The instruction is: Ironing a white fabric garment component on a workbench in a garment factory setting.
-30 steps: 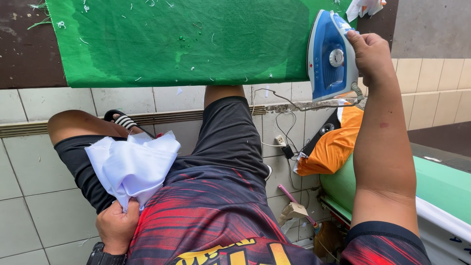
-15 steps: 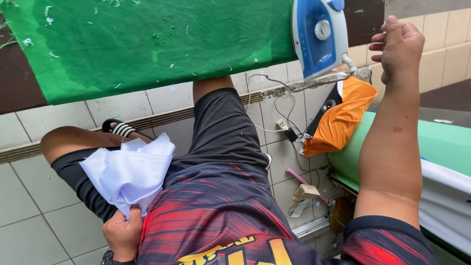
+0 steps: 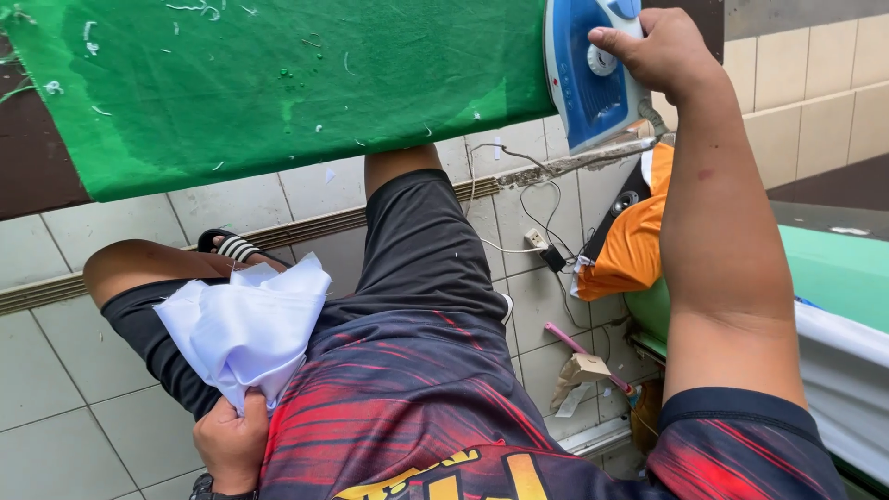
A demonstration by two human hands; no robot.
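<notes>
**One iron, one bundle of white cloth, both hands full**

The right hand (image 3: 662,51) is closed around the handle of a single blue and white steam iron (image 3: 593,69), its grip wrapped tight with the thumb over the top. The iron stands at the right end of a green cloth (image 3: 278,88) that covers the table; bits of white thread lie scattered over the green.

The left hand (image 3: 231,440) sits low beside the person's hip, its grip clenched on one bunched piece of white fabric (image 3: 245,329), which rests across the left thigh. A dark watch band shows at that wrist.

The person wears black shorts and a red and black patterned shirt. One striped sandal (image 3: 230,246) shows on the tiled floor (image 3: 65,407), just past the left knee.

To the right, under the forearm, lies one orange bag (image 3: 634,245) with a black strap, touching a second green-covered surface (image 3: 833,273). Thin cables (image 3: 532,208) run down to one small plug block on the tiles. One pink-handled tool (image 3: 579,347) lies beside a scrap of cardboard.
</notes>
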